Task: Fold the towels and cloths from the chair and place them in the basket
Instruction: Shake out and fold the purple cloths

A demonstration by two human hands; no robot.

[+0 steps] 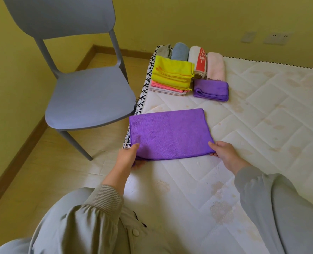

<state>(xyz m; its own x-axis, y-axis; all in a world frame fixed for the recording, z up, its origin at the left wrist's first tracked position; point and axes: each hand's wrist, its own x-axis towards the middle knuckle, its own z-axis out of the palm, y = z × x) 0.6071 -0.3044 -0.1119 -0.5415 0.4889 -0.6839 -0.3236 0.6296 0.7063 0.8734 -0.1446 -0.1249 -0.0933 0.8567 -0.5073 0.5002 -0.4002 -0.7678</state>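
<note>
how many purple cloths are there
2: one flat purple cloth on the mattress, its near corners pinched by the left hand and right hand; one folded purple cloth farther back, right of the yellow stack. The folded bundle could hide another.

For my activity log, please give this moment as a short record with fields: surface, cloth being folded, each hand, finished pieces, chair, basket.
surface: white quilted mattress
cloth being folded: large purple cloth, flat near the mattress edge
left hand: pinches its near left corner
right hand: pinches its near right corner
finished pieces: small folded purple cloth; yellow cloths stacked on pink cloths; blue towel, white-and-red towel, pink towel behind
chair: grey-blue plastic chair, beside the mattress
basket: not in view
</note>
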